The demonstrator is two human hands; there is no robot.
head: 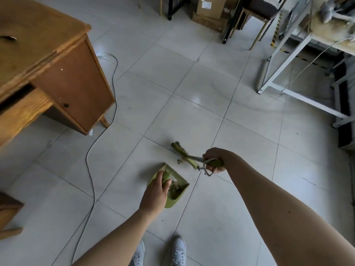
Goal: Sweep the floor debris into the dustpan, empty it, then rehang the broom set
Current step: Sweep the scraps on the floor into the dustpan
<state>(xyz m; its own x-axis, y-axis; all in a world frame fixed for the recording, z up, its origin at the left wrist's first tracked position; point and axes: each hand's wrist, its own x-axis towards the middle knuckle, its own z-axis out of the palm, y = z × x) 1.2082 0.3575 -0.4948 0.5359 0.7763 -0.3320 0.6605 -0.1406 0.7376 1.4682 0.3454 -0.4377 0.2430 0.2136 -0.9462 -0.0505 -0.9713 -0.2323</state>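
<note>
A green dustpan [177,194] rests on the white floor tiles in front of my feet, with some debris inside it. My left hand [156,191] grips its upright green handle. My right hand [215,160] holds the green top of the broom handle. The green broom head [181,150] touches the floor just beyond and to the right of the dustpan. A small scrap of debris [180,161] lies on the tile between the broom head and the dustpan.
A wooden desk [48,73] stands at the left, and a grey cable [92,169] trails from it across the floor. A white-framed table [299,96] stands at the right. Cardboard boxes [209,12] and a stool [259,14] sit at the back.
</note>
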